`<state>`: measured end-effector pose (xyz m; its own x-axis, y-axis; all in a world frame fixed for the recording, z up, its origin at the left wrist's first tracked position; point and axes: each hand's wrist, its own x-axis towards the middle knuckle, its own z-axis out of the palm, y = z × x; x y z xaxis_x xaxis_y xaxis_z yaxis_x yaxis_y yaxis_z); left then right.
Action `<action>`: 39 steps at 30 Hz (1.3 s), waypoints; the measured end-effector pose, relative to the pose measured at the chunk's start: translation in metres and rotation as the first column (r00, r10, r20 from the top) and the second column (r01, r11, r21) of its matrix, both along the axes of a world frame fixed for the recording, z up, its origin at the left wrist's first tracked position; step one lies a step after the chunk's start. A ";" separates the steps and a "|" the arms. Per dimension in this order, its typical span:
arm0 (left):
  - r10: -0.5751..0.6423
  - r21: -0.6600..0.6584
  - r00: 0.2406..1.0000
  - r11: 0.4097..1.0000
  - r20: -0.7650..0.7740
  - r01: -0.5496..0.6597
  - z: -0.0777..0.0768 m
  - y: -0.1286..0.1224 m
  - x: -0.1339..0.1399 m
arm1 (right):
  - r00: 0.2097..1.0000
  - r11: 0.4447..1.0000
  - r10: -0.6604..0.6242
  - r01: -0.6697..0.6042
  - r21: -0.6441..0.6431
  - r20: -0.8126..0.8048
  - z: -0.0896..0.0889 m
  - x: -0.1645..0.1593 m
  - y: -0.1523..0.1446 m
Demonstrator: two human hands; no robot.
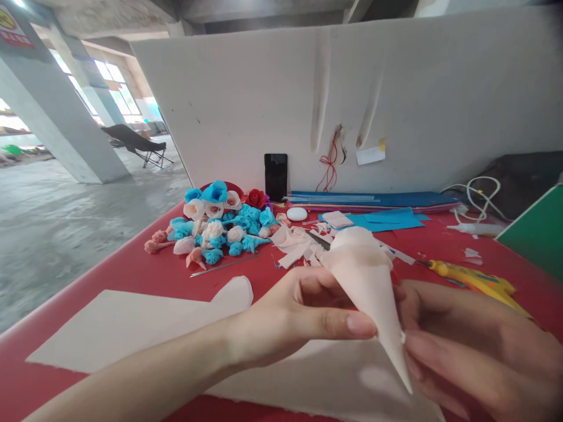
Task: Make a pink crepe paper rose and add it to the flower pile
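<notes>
My left hand and my right hand both pinch a pale peach paper cone, wide end up and its point down near my right fingers. The cone hangs just above a white sheet lying on the red table. Behind it lie peach paper scraps and scissors.
A pile of blue, white, pink and red paper roses sits at the back left, with a thin metal rod in front. A black phone leans on the white wall. Blue sheets, a yellow glue gun and white cables lie right.
</notes>
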<state>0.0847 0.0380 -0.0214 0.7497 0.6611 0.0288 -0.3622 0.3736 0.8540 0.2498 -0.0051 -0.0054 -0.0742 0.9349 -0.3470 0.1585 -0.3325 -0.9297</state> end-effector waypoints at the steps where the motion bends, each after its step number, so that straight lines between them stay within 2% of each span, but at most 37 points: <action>1: -0.005 0.001 1.000 1.000 0.000 0.005 0.000 0.000 0.000 | 0.999 0.999 -0.045 0.046 -0.011 0.013 0.002 -0.001 0.000; 2: -0.008 0.003 1.000 1.000 0.000 0.008 0.000 0.000 0.001 | 0.998 0.998 -0.053 0.053 -0.017 0.021 0.002 -0.002 0.000; 6: -0.008 -0.006 1.000 1.000 0.004 0.008 0.001 0.001 0.001 | 0.996 0.996 0.090 -0.090 -0.014 0.014 0.000 0.000 0.002; 10: -0.020 -0.001 1.000 1.000 0.015 0.020 0.001 0.000 -0.001 | 0.998 0.998 -0.056 0.056 -0.026 0.002 0.003 -0.002 -0.001; 12: -0.022 -0.001 1.000 1.000 0.013 0.022 0.000 0.000 -0.001 | 0.997 0.996 -0.078 0.078 -0.039 -0.008 0.005 -0.005 -0.003; 25: -0.074 0.025 0.988 0.997 0.137 0.071 -0.004 0.005 0.000 | 0.992 1.000 -0.007 0.004 0.027 0.125 0.005 -0.004 -0.002; 28: -0.076 0.025 0.989 0.997 0.127 0.074 -0.004 0.004 -0.001 | 0.993 1.000 0.008 -0.010 0.011 0.119 0.007 -0.005 -0.002; 32: -0.064 0.016 0.994 0.998 0.094 0.062 -0.004 0.003 -0.001 | 1.000 1.000 -0.008 0.008 -0.006 0.030 0.006 -0.006 -0.002; 36: -0.053 0.030 0.997 0.998 0.056 0.052 -0.004 0.005 -0.001 | 0.989 0.999 0.041 -0.038 -0.026 0.141 0.006 -0.004 -0.002; 39: -0.040 0.027 0.998 0.999 0.040 0.039 -0.004 0.006 0.000 | 0.986 0.999 0.048 -0.045 -0.019 0.160 0.007 -0.003 -0.002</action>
